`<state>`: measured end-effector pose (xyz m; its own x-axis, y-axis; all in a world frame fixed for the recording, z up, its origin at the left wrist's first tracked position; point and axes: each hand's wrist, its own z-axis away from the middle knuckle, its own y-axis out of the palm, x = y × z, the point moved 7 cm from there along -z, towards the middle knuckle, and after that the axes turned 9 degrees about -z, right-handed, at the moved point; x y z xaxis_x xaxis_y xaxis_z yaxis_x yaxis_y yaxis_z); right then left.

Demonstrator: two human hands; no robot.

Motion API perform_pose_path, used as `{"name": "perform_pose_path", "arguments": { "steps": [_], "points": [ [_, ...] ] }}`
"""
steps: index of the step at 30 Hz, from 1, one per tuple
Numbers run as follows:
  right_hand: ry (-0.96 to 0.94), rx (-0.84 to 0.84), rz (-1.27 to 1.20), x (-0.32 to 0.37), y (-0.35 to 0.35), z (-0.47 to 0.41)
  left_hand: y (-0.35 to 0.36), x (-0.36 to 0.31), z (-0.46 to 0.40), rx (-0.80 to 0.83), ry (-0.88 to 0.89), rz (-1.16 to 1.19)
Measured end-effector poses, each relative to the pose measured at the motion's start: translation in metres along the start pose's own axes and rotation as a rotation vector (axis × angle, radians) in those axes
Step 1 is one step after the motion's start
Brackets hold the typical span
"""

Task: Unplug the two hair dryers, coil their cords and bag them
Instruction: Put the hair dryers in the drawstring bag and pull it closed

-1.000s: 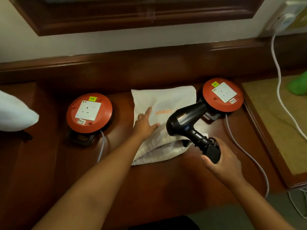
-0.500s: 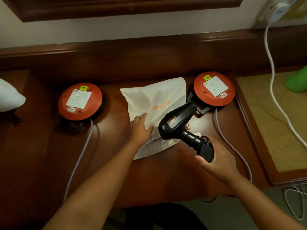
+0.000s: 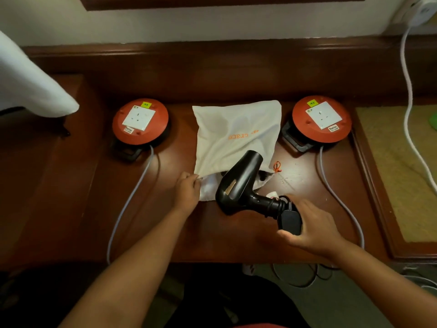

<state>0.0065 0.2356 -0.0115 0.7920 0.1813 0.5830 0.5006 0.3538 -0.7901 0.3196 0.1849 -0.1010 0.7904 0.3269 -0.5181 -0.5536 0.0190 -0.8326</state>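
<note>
A black hair dryer hangs just above the wooden table, nozzle pointing into the open mouth of a white cloth bag with orange lettering. My right hand grips the dryer's handle end, where the cord is wound and the black plug sits. My left hand pinches the bag's near left edge at the opening. An orange drawstring lies at the bag's right corner. A second hair dryer is not visible.
Two red cable reels with white sockets stand left and right of the bag, grey cords trailing toward me. A white cable hangs from a wall plug at top right. A white pillow sits far left; a beige mat lies right.
My left hand slid from the top of the bag to its near edge and pinched it. The dryer's nozzle came down toward the bag's mouth. The camera tilted downward.
</note>
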Motion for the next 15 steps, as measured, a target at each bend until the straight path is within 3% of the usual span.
{"name": "perform_pose_path", "arguments": {
  "steps": [8, 15],
  "points": [
    [-0.179, 0.142, 0.050, 0.019, 0.020, 0.002, -0.021, -0.012, -0.009, -0.083, -0.005, 0.194],
    [-0.214, 0.174, 0.117, 0.020, 0.036, -0.016, -0.025, -0.014, -0.006, -0.101, 0.016, 0.260]
  ]
}}
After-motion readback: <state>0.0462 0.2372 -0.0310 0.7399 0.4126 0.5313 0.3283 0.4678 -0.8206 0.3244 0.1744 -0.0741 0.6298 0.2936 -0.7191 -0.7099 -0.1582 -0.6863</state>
